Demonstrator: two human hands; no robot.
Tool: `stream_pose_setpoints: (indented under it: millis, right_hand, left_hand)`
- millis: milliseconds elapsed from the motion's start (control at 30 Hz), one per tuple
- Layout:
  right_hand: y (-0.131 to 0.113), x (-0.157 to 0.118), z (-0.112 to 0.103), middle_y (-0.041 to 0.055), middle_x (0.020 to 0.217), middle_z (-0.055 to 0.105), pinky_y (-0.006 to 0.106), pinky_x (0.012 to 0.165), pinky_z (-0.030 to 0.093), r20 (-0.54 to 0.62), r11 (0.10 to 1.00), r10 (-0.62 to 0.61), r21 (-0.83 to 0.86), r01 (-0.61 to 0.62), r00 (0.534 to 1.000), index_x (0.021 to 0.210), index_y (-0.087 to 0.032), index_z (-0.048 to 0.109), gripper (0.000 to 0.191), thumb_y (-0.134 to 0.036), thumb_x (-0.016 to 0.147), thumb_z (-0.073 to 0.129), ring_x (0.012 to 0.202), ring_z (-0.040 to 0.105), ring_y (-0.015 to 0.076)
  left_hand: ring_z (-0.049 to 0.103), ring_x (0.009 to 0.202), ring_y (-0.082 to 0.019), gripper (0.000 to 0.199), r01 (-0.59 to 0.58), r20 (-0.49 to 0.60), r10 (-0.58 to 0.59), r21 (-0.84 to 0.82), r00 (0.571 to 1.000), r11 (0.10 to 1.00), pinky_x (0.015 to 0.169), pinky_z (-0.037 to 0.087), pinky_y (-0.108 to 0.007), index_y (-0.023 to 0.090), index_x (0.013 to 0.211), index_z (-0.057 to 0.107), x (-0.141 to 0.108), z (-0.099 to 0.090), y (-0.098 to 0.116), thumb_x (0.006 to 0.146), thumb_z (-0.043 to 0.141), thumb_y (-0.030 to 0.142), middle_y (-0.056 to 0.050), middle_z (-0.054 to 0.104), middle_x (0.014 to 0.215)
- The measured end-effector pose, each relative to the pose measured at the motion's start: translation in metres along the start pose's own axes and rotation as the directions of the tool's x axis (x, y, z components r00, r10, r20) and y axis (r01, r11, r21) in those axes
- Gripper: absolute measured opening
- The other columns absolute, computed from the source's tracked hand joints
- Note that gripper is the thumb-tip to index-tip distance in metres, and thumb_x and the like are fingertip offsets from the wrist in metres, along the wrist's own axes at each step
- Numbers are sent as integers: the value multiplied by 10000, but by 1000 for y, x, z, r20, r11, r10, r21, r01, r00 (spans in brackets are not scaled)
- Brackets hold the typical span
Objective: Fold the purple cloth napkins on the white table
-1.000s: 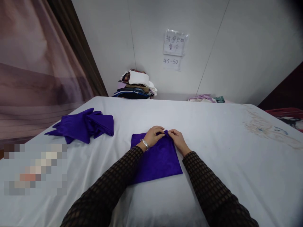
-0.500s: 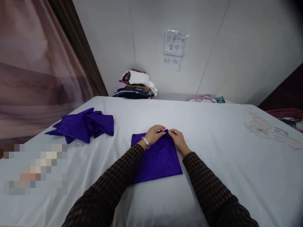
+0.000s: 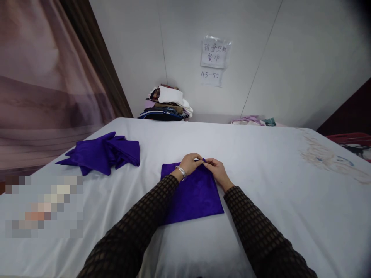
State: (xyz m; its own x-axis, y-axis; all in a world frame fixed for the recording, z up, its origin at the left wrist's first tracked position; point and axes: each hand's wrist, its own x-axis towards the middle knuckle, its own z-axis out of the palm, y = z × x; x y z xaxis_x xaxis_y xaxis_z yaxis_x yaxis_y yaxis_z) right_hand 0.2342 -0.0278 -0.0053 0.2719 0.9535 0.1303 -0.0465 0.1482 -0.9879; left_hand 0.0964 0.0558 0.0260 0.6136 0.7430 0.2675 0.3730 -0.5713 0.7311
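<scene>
A purple cloth napkin [image 3: 194, 197] lies in a flat square in front of me, its far edge raised a little where I hold it. My left hand [image 3: 190, 163], with a silver bracelet at the wrist, pinches the napkin near its far right corner. Right beside it, my right hand [image 3: 216, 170] pinches the same corner between thumb and fingers. The two sets of fingertips almost meet, and they hide most of the gathered corner. My left forearm covers part of the napkin's left side.
More purple napkins [image 3: 98, 154] lie in a loose heap on the left of the white-covered table [image 3: 266, 208]. Folded clothes [image 3: 166, 104] are stacked beyond the far edge, below a handwritten paper sign [image 3: 214, 53]. A curtain [image 3: 43, 85] hangs at the left.
My left hand has slid slightly right along the far edge, closer to my right fingers. The right fingertips have shifted a little left over the gathered corner.
</scene>
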Motion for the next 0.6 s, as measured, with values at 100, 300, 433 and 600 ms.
stream_pose_setpoints:
  millis: [100, 300, 433, 600]
  right_hand:
    - [1, 1, 0, 0, 726, 669, 287, 658, 461, -13, 1000, 2, -16, -3, 1000, 792, -209, 678, 210, -377, 667, 690, 671, 580, 156]
    - [4, 2, -2, -1, 724, 663, 287, 632, 465, -33, 999, 3, -32, -4, 999, 800, -213, 664, 223, -404, 684, 659, 656, 578, 159]
    - [5, 2, 0, 2, 740, 659, 295, 659, 475, -36, 999, -19, -40, 18, 999, 815, -214, 648, 222, -402, 696, 650, 686, 585, 165]
    - [4, 0, 4, -5, 804, 661, 298, 680, 481, 44, 1000, -21, 8, 21, 999, 968, -237, 589, 315, -363, 690, 667, 726, 602, 166]
  left_hand:
    - [616, 796, -166, 67, 8, -19, -8, -15, 1000, 1000, 748, 459, -280, 193, 733, 664, 0, 1, 1, 725, 632, 251, -2, 686, 798]
    - [608, 718, -134, 310, 67, -35, -69, -56, 997, 996, 712, 474, -268, 217, 1016, 645, 2, 3, 1, 707, 641, 251, 17, 675, 871]
    - [621, 766, -163, 142, 70, 25, -69, -31, 997, 997, 753, 474, -288, 194, 825, 693, 5, 1, 4, 719, 627, 261, -6, 691, 807]
    - [611, 719, -158, 105, 105, -60, -113, -111, 992, 988, 694, 476, -279, 181, 743, 675, 12, 2, -1, 720, 618, 267, -3, 680, 738]
